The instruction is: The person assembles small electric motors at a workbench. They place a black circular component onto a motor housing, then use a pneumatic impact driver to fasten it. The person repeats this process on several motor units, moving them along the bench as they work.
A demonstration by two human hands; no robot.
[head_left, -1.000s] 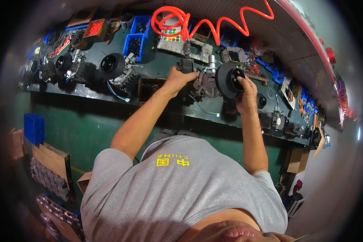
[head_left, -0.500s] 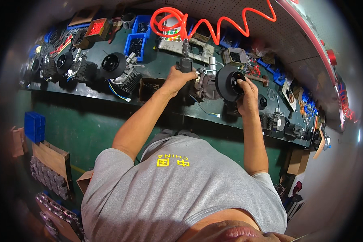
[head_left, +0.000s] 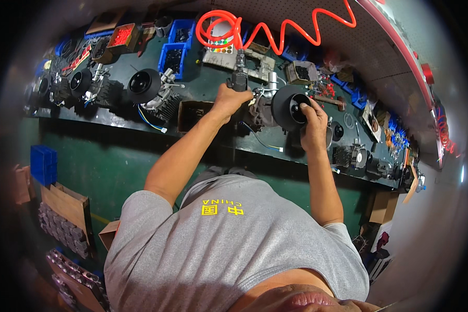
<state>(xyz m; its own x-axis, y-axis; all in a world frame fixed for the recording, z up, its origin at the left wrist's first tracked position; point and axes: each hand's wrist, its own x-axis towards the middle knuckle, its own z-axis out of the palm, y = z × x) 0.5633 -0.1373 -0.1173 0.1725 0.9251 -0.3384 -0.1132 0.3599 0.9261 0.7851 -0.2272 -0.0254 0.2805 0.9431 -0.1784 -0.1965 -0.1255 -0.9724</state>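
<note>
My left hand (head_left: pixel 228 104) is closed around a dark air screwdriver (head_left: pixel 239 77) held upright, its top joined to a red coiled hose (head_left: pixel 265 32). My right hand (head_left: pixel 315 125) grips the rim of a black fan wheel (head_left: pixel 282 110), with fingertips inside its hollow centre. Directly behind the wheel sits a metal motor housing (head_left: pixel 259 111) with a silver pipe stub on top. A cable with a small white plug (head_left: pixel 280 149) hangs from it over the bench edge. The screwdriver's lower end is hidden behind my left hand.
More motors with black fan wheels (head_left: pixel 143 86) stand along the green bench (head_left: pixel 114 115) to the left. Blue bins (head_left: pixel 172 60) and a box of red parts (head_left: pixel 122 36) are behind. A hammer (head_left: pixel 329 100) lies to the right, near another motor (head_left: pixel 350 156). An open carton (head_left: pixel 192 115) is by the front edge.
The fan wheel and my right hand have shifted a little to the left, and the wheel sits closer to the housing. My left hand with the screwdriver has hardly moved.
</note>
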